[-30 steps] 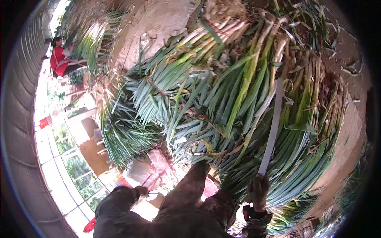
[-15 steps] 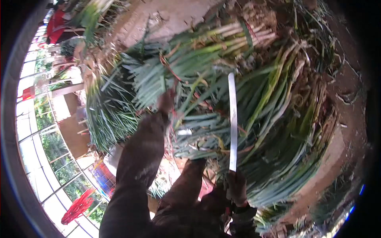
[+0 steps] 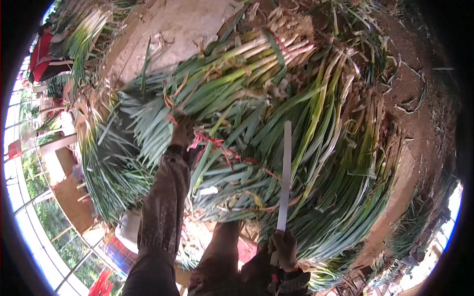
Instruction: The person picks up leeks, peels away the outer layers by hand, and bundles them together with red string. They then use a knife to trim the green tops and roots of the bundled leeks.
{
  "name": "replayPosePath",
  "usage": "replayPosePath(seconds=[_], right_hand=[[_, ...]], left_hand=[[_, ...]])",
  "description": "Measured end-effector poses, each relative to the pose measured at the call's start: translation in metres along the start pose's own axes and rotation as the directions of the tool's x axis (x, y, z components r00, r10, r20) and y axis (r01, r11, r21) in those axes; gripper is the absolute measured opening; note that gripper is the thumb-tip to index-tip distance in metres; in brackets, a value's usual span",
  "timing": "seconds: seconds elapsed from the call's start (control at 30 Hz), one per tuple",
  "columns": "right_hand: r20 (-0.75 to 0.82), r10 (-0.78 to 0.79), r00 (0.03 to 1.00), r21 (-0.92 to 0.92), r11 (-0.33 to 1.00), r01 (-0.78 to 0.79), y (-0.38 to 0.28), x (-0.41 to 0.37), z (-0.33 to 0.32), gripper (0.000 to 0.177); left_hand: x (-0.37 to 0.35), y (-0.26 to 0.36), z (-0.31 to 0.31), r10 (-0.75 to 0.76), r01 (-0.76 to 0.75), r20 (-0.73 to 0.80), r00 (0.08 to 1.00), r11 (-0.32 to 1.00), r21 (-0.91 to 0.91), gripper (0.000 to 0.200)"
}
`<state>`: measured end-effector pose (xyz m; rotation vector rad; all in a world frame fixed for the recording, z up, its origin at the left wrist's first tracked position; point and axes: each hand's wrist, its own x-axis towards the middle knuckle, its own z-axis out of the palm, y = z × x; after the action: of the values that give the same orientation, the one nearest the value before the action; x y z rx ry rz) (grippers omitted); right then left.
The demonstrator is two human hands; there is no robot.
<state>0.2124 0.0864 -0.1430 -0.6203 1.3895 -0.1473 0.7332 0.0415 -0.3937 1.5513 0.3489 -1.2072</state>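
The heap of green onions (image 3: 316, 163) fills the middle of the view, its pale root ends toward the top and right, its leaves fanning down and left. Brown ground (image 3: 173, 29) shows beyond the heap's upper left side. A darker green bunch (image 3: 103, 172) lies against the heap's left side. Past the heap's far upper left, a person in red (image 3: 42, 56) bends beside another bunch with pale stalks (image 3: 89, 29).

Below and left of the heap are a brown panel (image 3: 71, 197), a blue and orange mesh crate (image 3: 118, 254) and a white container (image 3: 129, 229). The forearm partly covers the crate and the container; what either holds cannot be told. Red strips (image 3: 101, 283) hang farther below the heap, at the view's lower edge.

The right hand (image 3: 284, 249), at the heap's lower edge, has its fingers closed round the handle of a long blade (image 3: 286, 172), which points up across the leaves and hides some of them. The left hand (image 3: 182, 133) is at the heap's left part, beside red twine (image 3: 215, 142) that straggles over the leaves; whether its fingers are open or gripping cannot be told.
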Motion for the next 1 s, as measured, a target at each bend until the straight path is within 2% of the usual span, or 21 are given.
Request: replayPosePath(seconds=[0.03, 0.07, 0.17, 0.23, 0.3, 0.37, 0.4, 0.43, 0.47, 0.53, 0.57, 0.6, 0.7, 0.8, 0.83, 0.87, 0.9, 0.93, 1.0], right_hand=[[0.015, 0.024, 1.0, 0.047, 0.999, -0.025, -0.016, -0.01, 0.007, 0.012], [0.021, 0.049, 0.999, 0.006, 0.999, -0.049, -0.032, -0.014, 0.011, 0.01], [0.054, 0.022, 0.998, 0.04, 0.999, -0.025, -0.033, -0.014, 0.001, 0.01], [0.04, -0.01, 0.999, 0.013, 1.0, 0.01, -0.032, -0.015, -0.009, 0.01], [0.038, -0.021, 0.999, -0.042, 0.999, 0.022, -0.031, -0.016, -0.019, 0.012], [0.02, -0.004, 1.0, -0.004, 1.0, 0.004, -0.026, -0.015, -0.027, 0.009], [0.012, -0.014, 1.0, 0.007, 1.0, 0.014, -0.017, -0.016, -0.036, 0.009], [0.009, -0.032, 0.999, 0.019, 0.999, 0.032, -0.015, -0.012, -0.039, 0.01], [-0.048, -0.01, 0.999, -0.066, 0.998, 0.007, -0.048, -0.022, -0.024, 0.011], [0.019, -0.059, 0.998, -0.1, 0.993, 0.06, -0.012, -0.025, -0.054, 0.025], [0.046, -0.082, 0.996, -0.12, 0.989, 0.087, -0.002, -0.027, -0.066, 0.034], [0.053, -0.051, 0.997, -0.002, 0.999, 0.051, -0.011, -0.033, -0.06, 0.017], [-0.104, 0.067, 0.992, 0.163, 0.985, -0.05, -0.037, -0.04, -0.048, 0.009], [0.051, -0.024, 0.998, -0.135, 0.99, 0.031, -0.006, -0.025, -0.083, 0.02], [0.021, -0.061, 0.998, -0.159, 0.985, 0.063, -0.018, -0.028, -0.072, 0.015], [-0.008, -0.097, 0.995, -0.181, 0.979, 0.094, -0.049, -0.033, -0.043, 0.011], [-0.039, -0.139, 0.989, -0.201, 0.971, 0.129, -0.069, -0.037, -0.024, 0.011], [0.026, -0.142, 0.989, -0.163, 0.976, 0.145, -0.068, -0.035, -0.021, 0.011], [0.022, -0.14, 0.99, -0.101, 0.985, 0.141, -0.072, -0.04, -0.012, 0.009]], left_hand=[[-0.016, 0.003, 0.013, -0.02, 0.019, -0.012, 1.0, 0.997, -0.073, 0.026], [-0.035, 0.006, 0.031, 0.025, -0.027, -0.013, 1.0, 0.986, -0.163, 0.018], [-0.036, 0.003, 0.044, 0.037, -0.048, -0.054, 0.998, 0.974, -0.222, 0.018], [-0.055, 0.012, 0.064, 0.018, -0.051, -0.197, 0.98, 0.985, -0.164, 0.021], [-0.039, -0.009, 0.031, 0.088, -0.072, 0.113, 0.99, 0.987, -0.143, 0.026], [-0.066, 0.003, 0.069, -0.136, 0.137, -0.04, 0.99, 0.99, 0.03, 0.016], [-0.038, -0.031, 0.039, -0.131, 0.128, 0.07, 0.989, 0.991, 0.044, 0.013], [-0.039, -0.048, 0.03, -0.085, 0.064, 0.156, 0.984, 0.988, 0.138, 0.012], [-0.042, -0.063, 0.022, -0.039, -0.015, 0.239, 0.97, 0.976, 0.219, 0.01], [-0.101, -0.063, 0.07, 0.017, -0.132, 0.313, 0.95, 0.927, 0.35, 0.014], [-0.12, -0.069, 0.089, 0.01, -0.121, 0.323, 0.946, 0.937, 0.326, 0.016], [-0.135, -0.075, 0.107, 0.002, -0.109, 0.336, 0.942, 0.948, 0.299, 0.019], [-0.142, -0.079, 0.13, -0.004, -0.051, 0.322, 0.947, 0.986, 0.161, 0.023], [-0.086, -0.102, 0.126, -0.016, 0.034, 0.26, 0.966, 0.997, -0.067, 0.017], [-0.069, -0.109, 0.121, -0.023, 0.042, 0.254, 0.967, 0.997, -0.072, 0.015], [-0.063, -0.113, 0.117, -0.01, 0.006, 0.225, 0.974, 1.0, 0.016, 0.015], [-0.072, -0.105, 0.119, 0.066, -0.101, 0.083, 0.994, 0.839, 0.535, 0.019], [-0.083, -0.098, 0.122, 0.108, -0.133, 0.078, 0.991, 0.836, 0.532, 0.019], [-0.095, -0.097, 0.124, 0.19, -0.195, 0.065, 0.98, 0.827, 0.527, 0.02]])
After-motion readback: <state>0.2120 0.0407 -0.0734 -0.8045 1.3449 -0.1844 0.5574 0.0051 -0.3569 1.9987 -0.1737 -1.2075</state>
